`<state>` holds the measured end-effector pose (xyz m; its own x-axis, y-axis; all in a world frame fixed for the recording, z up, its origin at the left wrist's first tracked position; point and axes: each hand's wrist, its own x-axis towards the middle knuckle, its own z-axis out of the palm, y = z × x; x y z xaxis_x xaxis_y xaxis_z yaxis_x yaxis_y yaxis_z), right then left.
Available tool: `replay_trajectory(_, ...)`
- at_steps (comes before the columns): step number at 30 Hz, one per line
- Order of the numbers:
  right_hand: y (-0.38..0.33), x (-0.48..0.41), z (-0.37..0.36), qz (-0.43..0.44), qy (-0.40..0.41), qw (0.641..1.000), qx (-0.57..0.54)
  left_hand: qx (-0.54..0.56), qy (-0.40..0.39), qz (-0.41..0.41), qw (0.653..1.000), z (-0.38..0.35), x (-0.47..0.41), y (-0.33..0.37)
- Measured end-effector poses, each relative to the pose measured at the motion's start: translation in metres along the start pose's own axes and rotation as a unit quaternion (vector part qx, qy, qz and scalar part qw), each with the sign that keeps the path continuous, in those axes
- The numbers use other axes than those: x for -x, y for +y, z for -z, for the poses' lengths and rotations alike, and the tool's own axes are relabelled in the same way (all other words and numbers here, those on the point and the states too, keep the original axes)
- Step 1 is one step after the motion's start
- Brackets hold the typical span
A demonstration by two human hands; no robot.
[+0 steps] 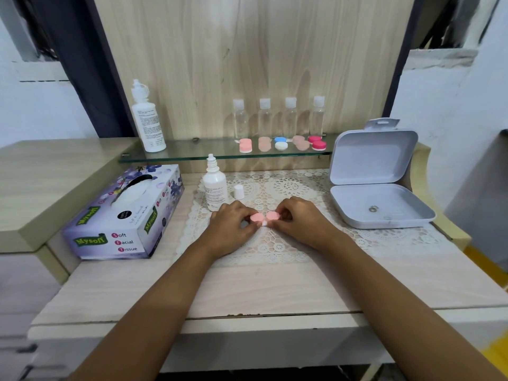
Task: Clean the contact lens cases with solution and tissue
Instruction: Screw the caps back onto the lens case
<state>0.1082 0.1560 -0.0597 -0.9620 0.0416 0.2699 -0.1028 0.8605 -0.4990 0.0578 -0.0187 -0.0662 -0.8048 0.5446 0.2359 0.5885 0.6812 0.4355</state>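
Head view (wide-angle) looks forward and down — desk [275, 284] close below.

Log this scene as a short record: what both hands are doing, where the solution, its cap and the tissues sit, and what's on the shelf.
left hand: grips the left end of the pink case
right hand: grips its right end
small bottle: upright on the mat, uncapped, just beyond the left hand
cap: standing on the mat, right of the small bottle
tissue box: left of the mat
shelf: big bottle, four clear bottles, five cases
grey box: open, at right, ring inside
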Motion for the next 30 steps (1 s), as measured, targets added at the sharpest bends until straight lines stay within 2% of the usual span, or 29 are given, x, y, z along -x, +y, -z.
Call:
replay_trajectory(8,0.0000,0.0040,0.0019,0.019,-0.017,0.999,-0.032,-0.006,0.003,-0.002,1.000,-0.0009,-0.0005,0.0001)
replay_trajectory(11,0.0018,0.0024,0.0032,0.033,-0.026,0.999,-0.005,-0.011,0.003,-0.004,1.000,-0.0010,-0.0010,-0.0005)
replay_trajectory(30,-0.0012,0.0000,0.0002,0.014,-0.020,1.000,0.013,-0.014,0.002,-0.008,1.000,-0.0017,-0.0021,-0.0013)
